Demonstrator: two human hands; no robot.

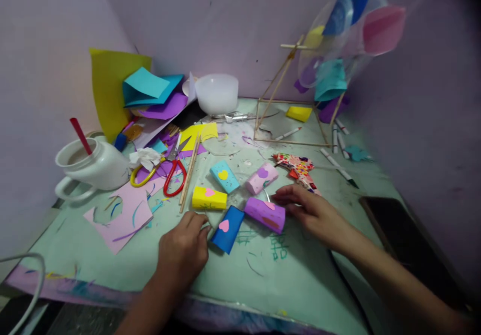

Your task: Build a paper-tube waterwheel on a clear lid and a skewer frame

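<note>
The desk (pixel 112 270) is biggest. Next come the 2 hands. The left hand (pixel 184 247) is just beside the blue roll (pixel 230 237), fingers bent in; I can't tell if they hold anything. The right hand (pixel 311 210) has its fingers partly open by the purple roll (pixel 259 216); I can't tell if they touch it. Its wrist could knock the flowery glue gun (pixel 295 164). With a yellow roll (pixel 206 203), pink roll (pixel 255 184) and light blue roll (pixel 231 184), 5 rolls make a ring; a hard push could spoil it. Small paper hearts (pixel 224 226) might rub off
</note>
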